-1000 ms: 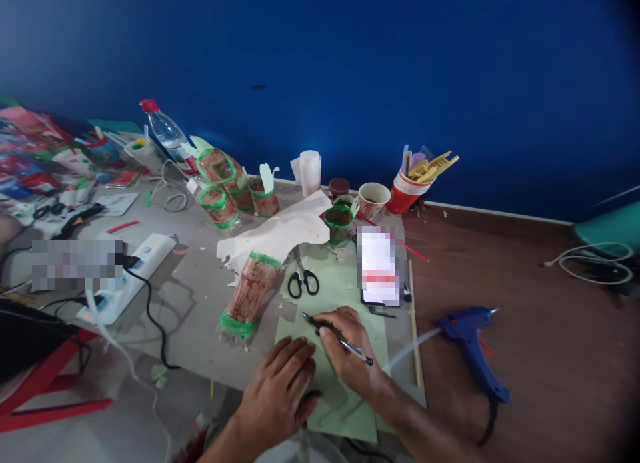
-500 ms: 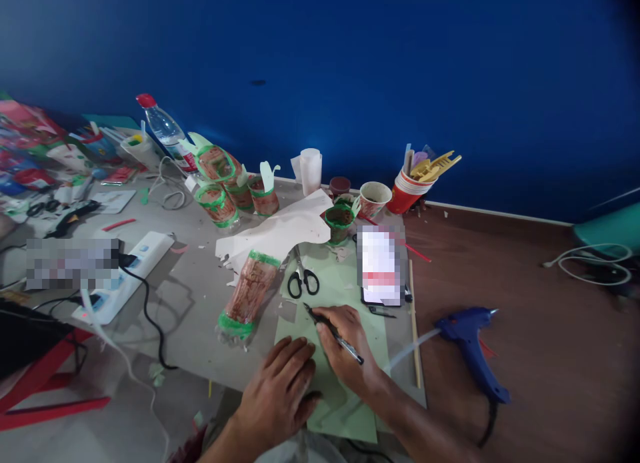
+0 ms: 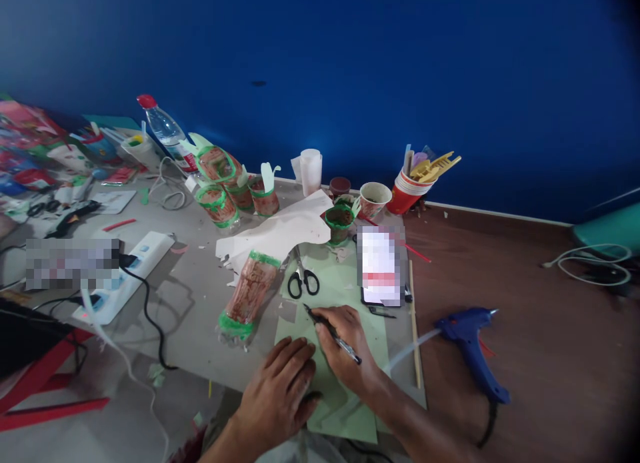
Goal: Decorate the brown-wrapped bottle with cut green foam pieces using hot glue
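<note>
Between the fingers of my right hand (image 3: 345,346) is a black pen (image 3: 340,343), its tip near the top left part of a light green paper sheet (image 3: 350,409). My left hand (image 3: 283,389) lies flat with fingers stretched out, over the left edge of that sheet. Black-handled scissors (image 3: 303,283) rest just beyond the pen tip, blades partly under a cut white paper piece (image 3: 280,226). To their left lies a brown cylinder with green bands (image 3: 250,293) on its side. Right of the scissors is a phone (image 3: 380,266) with a lit, blurred screen.
A blue glue gun (image 3: 470,349) lies on the right, beside a thin wooden stick (image 3: 415,323). Brown-and-green cups (image 3: 217,206), a water bottle (image 3: 167,129) and a red cup with yellow tools (image 3: 410,193) stand at the back. A power strip (image 3: 135,276) with cords is left.
The pen's rear end has shifted very slightly in my right hand. My left hand and the things on the table are as before.
</note>
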### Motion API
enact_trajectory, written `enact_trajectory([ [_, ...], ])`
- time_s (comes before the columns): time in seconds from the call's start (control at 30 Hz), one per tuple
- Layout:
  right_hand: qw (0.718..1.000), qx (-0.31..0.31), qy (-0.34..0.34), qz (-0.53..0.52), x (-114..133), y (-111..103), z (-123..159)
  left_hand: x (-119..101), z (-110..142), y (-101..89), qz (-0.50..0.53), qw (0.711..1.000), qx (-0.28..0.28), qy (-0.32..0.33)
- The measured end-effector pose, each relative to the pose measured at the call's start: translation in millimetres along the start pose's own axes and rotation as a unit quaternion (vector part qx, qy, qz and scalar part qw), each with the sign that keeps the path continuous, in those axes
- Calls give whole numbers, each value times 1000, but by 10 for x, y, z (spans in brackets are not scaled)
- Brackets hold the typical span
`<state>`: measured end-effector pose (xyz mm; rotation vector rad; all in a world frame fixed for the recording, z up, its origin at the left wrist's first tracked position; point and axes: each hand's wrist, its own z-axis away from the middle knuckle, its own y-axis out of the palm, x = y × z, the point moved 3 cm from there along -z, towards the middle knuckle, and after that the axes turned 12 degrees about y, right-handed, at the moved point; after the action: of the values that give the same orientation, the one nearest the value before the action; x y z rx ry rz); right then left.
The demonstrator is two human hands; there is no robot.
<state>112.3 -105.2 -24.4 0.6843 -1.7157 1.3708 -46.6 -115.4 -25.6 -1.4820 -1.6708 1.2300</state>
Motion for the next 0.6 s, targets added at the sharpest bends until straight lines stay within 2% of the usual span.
enact_trajectory([
  [0.6,1000,19,2,-2,-6,-15,33,4,-16,-24,-5,1000,0,1],
])
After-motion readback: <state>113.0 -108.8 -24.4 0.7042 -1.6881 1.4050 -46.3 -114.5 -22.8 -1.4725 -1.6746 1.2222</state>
